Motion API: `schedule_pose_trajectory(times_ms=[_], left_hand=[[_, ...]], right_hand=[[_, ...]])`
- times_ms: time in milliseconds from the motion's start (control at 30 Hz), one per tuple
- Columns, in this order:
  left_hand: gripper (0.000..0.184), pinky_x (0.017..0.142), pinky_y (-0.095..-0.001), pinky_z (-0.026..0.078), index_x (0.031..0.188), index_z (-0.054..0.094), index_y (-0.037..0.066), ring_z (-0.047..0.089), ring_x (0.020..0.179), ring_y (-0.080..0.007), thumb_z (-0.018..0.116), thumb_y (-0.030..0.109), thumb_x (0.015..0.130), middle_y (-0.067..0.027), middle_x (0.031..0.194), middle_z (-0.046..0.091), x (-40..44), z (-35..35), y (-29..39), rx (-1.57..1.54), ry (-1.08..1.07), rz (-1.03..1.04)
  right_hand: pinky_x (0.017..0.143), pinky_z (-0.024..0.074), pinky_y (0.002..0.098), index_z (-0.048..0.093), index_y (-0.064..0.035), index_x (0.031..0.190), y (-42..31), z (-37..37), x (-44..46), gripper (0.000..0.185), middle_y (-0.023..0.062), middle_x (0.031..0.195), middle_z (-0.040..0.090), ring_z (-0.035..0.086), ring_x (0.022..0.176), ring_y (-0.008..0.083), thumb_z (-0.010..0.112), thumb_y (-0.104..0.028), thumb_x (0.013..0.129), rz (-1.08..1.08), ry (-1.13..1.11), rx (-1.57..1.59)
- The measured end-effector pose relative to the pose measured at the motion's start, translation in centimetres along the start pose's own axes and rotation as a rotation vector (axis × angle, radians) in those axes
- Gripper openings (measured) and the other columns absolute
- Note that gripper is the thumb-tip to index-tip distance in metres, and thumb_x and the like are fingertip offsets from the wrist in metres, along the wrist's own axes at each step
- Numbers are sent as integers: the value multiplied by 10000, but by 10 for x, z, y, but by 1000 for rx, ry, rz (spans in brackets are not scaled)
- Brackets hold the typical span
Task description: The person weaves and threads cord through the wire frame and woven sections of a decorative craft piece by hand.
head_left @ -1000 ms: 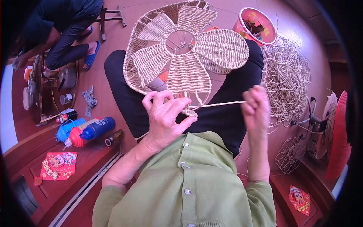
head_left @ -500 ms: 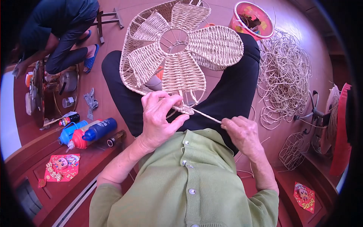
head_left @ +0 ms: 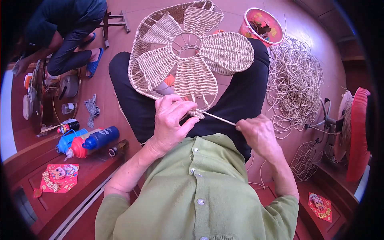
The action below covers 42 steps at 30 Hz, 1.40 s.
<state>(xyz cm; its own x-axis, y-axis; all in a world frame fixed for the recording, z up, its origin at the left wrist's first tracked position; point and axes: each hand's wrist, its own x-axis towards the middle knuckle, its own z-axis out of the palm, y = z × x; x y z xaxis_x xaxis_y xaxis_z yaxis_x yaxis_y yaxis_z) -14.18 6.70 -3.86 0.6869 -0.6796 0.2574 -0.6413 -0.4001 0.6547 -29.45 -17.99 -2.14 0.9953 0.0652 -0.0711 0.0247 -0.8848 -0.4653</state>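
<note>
A woven basket with flower-like petals [head_left: 195, 78] rests between and over my knees, its round open centre facing up. My left hand [head_left: 172, 120] pinches the basket's lower rim, where a short woven stretch [head_left: 196, 114] shows beside the fingertips. From that spot a twisted cord [head_left: 220, 118] runs taut to the right. Its other end is in my right hand [head_left: 258, 134], whose fingers are closed round it, knuckles up. Part of the rim is hidden behind my left fingers.
A big heap of loose cord [head_left: 296, 84] lies on the floor at the right, below a pink bucket [head_left: 280, 34]. Blue and red flasks [head_left: 102, 138] lie at the left. Another person [head_left: 68, 36] crouches at the upper left near a low rack. A red round cushion [head_left: 358, 134] is at far right.
My right hand has come down and inward from its raised, blurred position on the right, still with the cord. My left hand has stayed at the rim. The view has shifted slightly.
</note>
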Motion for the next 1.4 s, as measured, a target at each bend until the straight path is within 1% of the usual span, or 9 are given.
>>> schedule_pose_trajectory(times_ms=[233, 433, 533, 667, 733, 833, 1000, 1133, 1400], left_hand=[[371, 909, -387, 397, 991, 746, 107, 584, 956, -230, 860, 139, 640, -4, 897, 715, 7, 1, 2, 45, -72, 59], [352, 859, -384, 455, 965, 742, 88, 579, 940, -246, 865, 140, 640, -17, 882, 712, 0, 4, -11, -73, -14, 95], [316, 832, -384, 502, 927, 743, 71, 609, 920, -276, 868, 131, 643, -31, 878, 715, -4, 4, -14, -111, 63, 107], [250, 664, -272, 526, 925, 691, 23, 652, 788, -172, 834, 10, 720, -90, 932, 627, -7, 17, -12, -231, 181, -60], [221, 675, -267, 526, 898, 678, 26, 634, 776, -136, 820, -22, 736, -67, 946, 603, -6, 19, -10, -212, 165, -71], [223, 667, -277, 530, 877, 669, 33, 624, 759, -138, 819, -31, 725, -68, 927, 600, -5, 24, -8, -186, 210, -48], [229, 652, -285, 534, 884, 667, 30, 623, 760, -143, 820, -31, 725, -79, 934, 604, -6, 21, -13, -199, 211, -19], [247, 677, -297, 530, 925, 679, 29, 627, 776, -160, 823, -18, 730, -71, 898, 632, -4, 16, -2, -269, 225, -117], [373, 807, -342, 504, 1061, 686, 47, 636, 844, -201, 834, 18, 720, -48, 852, 666, -2, 12, -1, -117, 154, -34]], right_hand=[[711, 479, 390, 641, -101, 850, -7, -7, -2, 32, 34, 667, 641, 672, 682, 229, 648, -109, 821, -41, -55, -21], [612, 493, 442, 626, -86, 882, -66, 2, 34, 102, 127, 706, 614, 615, 639, 343, 649, -175, 926, -306, -265, 616], [594, 497, 379, 631, -70, 918, -87, 7, 73, 111, 110, 712, 625, 633, 617, 267, 628, -175, 954, -481, -124, 789], [571, 482, 265, 664, -42, 1002, -49, -3, 121, 156, 52, 691, 614, 615, 631, 78, 575, -171, 991, -60, -49, 1323], [669, 524, 300, 673, -53, 1056, -22, -29, 123, 200, 76, 820, 671, 669, 751, 161, 681, -219, 945, 75, -30, 746], [901, 494, 433, 650, -67, 1127, -12, -44, 111, 493, 91, 1152, 673, 622, 1066, 340, 848, -309, 746, -88, 725, -151], [635, 501, 254, 680, 0, 1059, -10, 9, 44, 127, 64, 952, 652, 612, 716, 103, 590, -48, 984, 227, 240, 748], [693, 504, 214, 660, 7, 1123, -32, 60, 49, 231, 14, 969, 645, 601, 762, 61, 518, -161, 1052, 433, -46, 1397], [629, 397, 192, 663, -32, 1230, -32, 83, 81, 273, -36, 884, 663, 510, 726, 8, 575, -190, 1026, 413, -12, 1716]])
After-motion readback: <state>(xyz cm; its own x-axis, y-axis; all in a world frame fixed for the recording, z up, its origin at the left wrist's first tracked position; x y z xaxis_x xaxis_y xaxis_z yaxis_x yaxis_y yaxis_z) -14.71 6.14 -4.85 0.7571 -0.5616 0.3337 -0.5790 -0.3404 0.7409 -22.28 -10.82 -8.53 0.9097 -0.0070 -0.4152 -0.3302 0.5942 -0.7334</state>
